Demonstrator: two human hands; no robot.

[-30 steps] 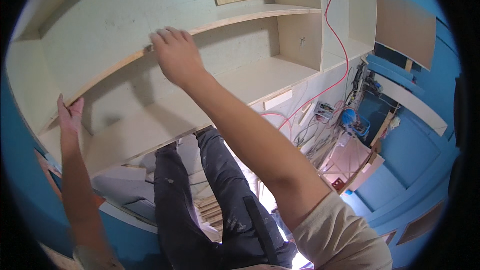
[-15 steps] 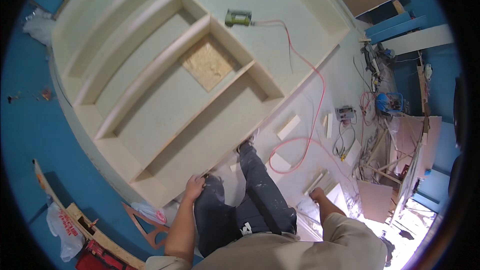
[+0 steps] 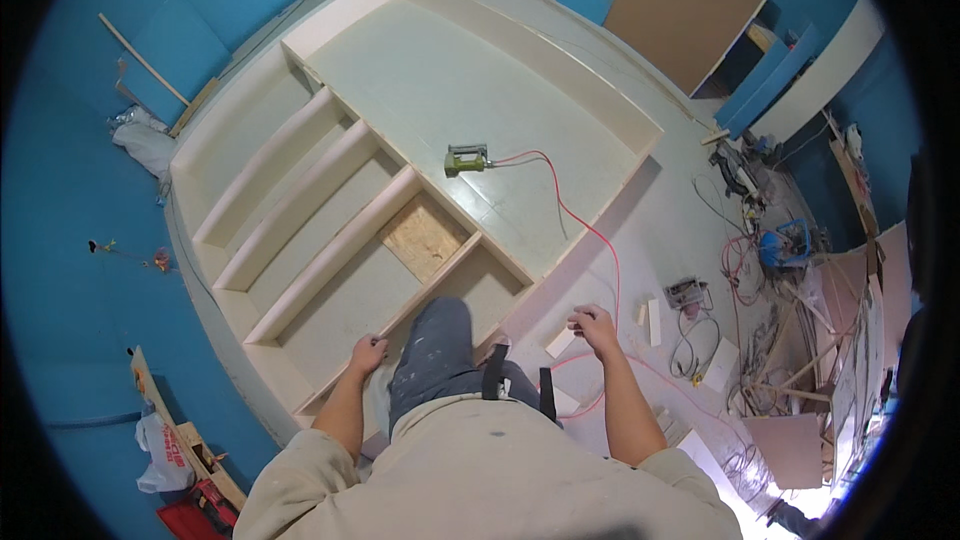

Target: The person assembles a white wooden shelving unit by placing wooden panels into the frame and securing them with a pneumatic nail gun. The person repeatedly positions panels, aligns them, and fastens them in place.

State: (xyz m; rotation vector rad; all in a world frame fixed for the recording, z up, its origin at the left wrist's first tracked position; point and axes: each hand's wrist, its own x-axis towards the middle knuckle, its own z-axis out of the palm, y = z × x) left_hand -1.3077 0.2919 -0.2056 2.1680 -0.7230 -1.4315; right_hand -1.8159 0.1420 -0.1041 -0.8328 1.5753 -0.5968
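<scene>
A large pale wooden frame with curved dividers (image 3: 330, 275) lies in front of me. My left hand (image 3: 368, 352) has its fingers curled at the top edge of the nearest inner divider board (image 3: 430, 287). One of my legs (image 3: 435, 340) is over the frame's near compartment. My right hand (image 3: 595, 330) hovers beyond the frame's near edge, above a small wood offcut (image 3: 561, 342); its fingers are bent but apart, with nothing visible in them. A green nail gun (image 3: 466, 159) rests in the frame's widest section, a red air hose (image 3: 560, 202) attached.
A square of chipboard (image 3: 425, 236) lies in one compartment. To the right are a grey tool (image 3: 687, 294), offcuts (image 3: 654, 322), cables and a blue machine (image 3: 785, 243). Brown boards (image 3: 690, 10) lean at the back. A red tool case (image 3: 200, 512) and white plastic bag (image 3: 163, 455) lie lower left.
My leg has come forward over the frame's near edge. The left hand went from the outer edge to the inner divider; the right hand left the stacked boards and rose forward. The view shifted.
</scene>
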